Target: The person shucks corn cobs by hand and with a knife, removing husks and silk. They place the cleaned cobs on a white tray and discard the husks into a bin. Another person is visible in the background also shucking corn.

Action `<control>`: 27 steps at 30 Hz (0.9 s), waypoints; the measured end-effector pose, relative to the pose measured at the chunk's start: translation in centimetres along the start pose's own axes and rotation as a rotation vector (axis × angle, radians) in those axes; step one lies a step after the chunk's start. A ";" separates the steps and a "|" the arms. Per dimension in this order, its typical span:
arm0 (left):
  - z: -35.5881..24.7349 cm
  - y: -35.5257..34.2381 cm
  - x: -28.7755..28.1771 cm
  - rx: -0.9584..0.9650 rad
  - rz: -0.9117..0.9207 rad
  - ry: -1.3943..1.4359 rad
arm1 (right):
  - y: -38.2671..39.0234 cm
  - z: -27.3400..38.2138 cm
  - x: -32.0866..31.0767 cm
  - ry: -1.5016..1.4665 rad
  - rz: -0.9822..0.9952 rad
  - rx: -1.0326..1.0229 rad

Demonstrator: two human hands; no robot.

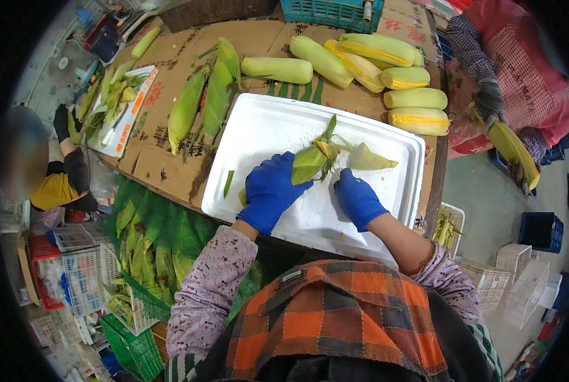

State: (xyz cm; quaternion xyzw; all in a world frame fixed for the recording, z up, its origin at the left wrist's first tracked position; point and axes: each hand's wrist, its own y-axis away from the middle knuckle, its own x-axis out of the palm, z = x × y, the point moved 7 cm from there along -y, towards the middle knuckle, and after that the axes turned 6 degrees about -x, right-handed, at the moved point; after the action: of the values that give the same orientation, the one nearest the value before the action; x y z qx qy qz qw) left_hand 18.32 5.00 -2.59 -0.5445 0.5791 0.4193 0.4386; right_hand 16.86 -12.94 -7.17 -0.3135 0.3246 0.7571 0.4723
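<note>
My left hand (270, 192), in a blue glove, is wrapped round an ear of corn (307, 164) still in its green husk. The ear lies over a white foam tray (259, 121), its ragged, brownish end with loose leaves toward the right. Close to that end is my right hand (361, 201), also gloved in blue, with its fingers curled together; what they hold, if anything, is hidden. Just beyond the right fingers a pale green cut piece of husk (372, 158) rests in the tray. A narrow leaf strip (228, 183) lies at the tray's left side.
Two unhusked ears (221, 89) lie left of the tray on the cardboard-covered table (151, 143). Several husked ears (323, 62) line its far side. A co-worker's gloved hand (488, 102) holds corn at right; another person sits left. Green netting (147, 204) holds more corn below.
</note>
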 end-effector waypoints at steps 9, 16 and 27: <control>-2.4 4.2 -5.9 -0.323 0.527 1.077 | -0.4 0.1 -0.4 -0.045 0.001 0.021; -1.0 8.9 -5.2 -0.418 0.625 1.750 | 5.3 4.1 -6.0 -0.409 -0.131 -0.161; -3.2 12.6 -0.7 -0.335 0.861 1.861 | 8.7 6.1 -6.4 -0.030 -0.330 -0.408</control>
State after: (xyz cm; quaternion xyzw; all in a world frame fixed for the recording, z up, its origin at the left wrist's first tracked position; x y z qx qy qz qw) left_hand 5.57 2.79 -0.92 -0.4541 0.7686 0.0294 -0.4498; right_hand 10.08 -14.39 3.11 -0.4398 0.1028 0.7241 0.5212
